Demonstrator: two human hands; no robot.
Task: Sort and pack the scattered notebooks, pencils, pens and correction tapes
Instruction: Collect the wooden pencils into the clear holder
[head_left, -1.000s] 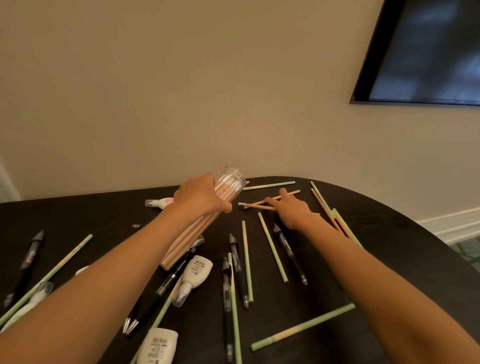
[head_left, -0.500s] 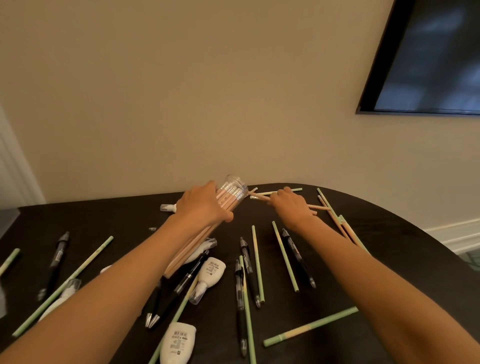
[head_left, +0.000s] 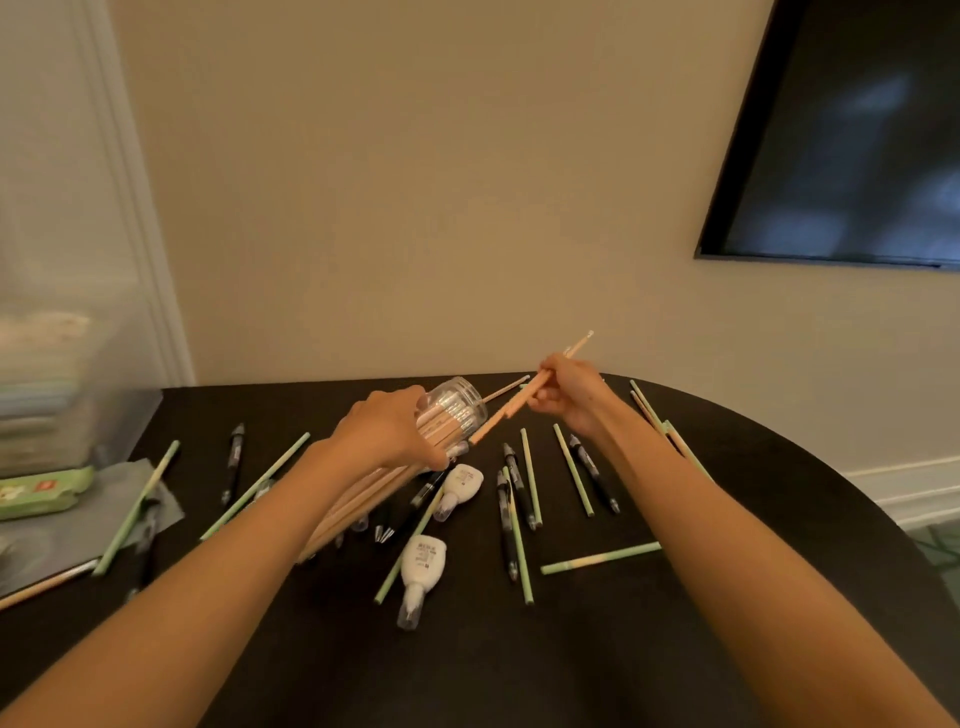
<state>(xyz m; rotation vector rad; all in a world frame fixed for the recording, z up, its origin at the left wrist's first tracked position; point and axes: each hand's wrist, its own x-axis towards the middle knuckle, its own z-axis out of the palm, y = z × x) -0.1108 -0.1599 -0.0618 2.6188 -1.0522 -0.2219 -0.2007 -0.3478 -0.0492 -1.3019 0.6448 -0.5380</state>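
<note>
Left hand (head_left: 387, 434): grips clear tube (head_left: 453, 410) of peach pencils. Right hand (head_left: 569, 395): pinches peach pencil (head_left: 511, 408) at tube mouth, above counter (head_left: 571, 649).

Domestic interior, most likely a living or dining room. Evidence: a plain beige painted wall (head_left: 415, 208); a dark flat screen (head_left: 857, 130) mounted on it at upper right; a white skirting board (head_left: 904, 488) along the wall's foot at right; white moulded door or window trim (head_left: 140, 234) at left. The dark, round-ended worktop (head_left: 571, 649) has the look of a household table. A clear plastic storage box (head_left: 52, 364) stands at its left end — contents blurred.
</note>
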